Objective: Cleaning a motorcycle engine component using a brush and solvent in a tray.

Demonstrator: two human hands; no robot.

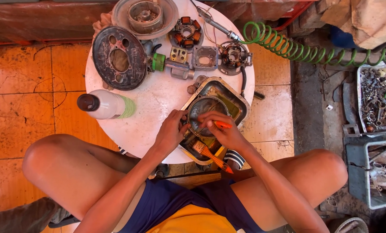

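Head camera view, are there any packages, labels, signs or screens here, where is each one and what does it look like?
Bottle: lying on its side at the left edge of the round white table, left of the left hand; white plastic, dark cap, pale green label band round its body.
No signs or screens show.

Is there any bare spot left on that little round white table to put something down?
Yes: the table is bare in the middle, between the white bottle, the dark round plate and the metal tray. A smaller patch lies below the bottle, near the left hand. The far edge is crowded with engine parts, and both hands fill the tray.
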